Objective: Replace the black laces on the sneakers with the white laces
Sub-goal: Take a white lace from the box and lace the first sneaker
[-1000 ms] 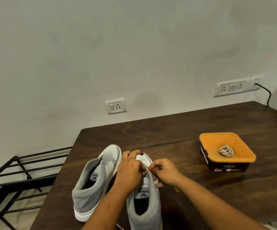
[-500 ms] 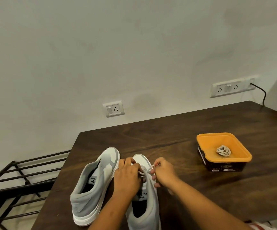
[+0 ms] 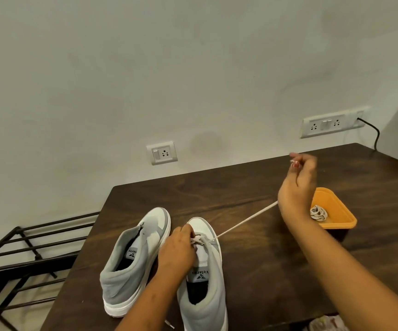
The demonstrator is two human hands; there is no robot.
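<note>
**One white lace (image 3: 245,220) stretched tight from the front holes**

One end of the lace is in the front holes of the sneaker (image 3: 207,306), under the left hand (image 3: 176,249). From there the lace goes in a straight line up to the right hand (image 3: 297,187). The left fingers are curled on the lace just where it enters the holes, and they hold the shoe down on the table (image 3: 241,187). The right hand is raised, well apart from the shoe, with its fingers closed in a pinch. The lace passes behind its wrist, so the exact grip is hidden, but the line is taut toward it.

On the outer side of the left fingers stands the second sneaker (image 3: 131,263), which shows no lace. Just behind the right wrist is an orange tub (image 3: 336,211) holding a rolled bundle (image 3: 318,212), probably the other lace. I see no black lace anywhere.

I judge that the threading of the first shoe is only beginning. The next move probably calls for a fine pinch near the lace tip to bring it across to the next hole, while the left fingers steady the shoe.
</note>
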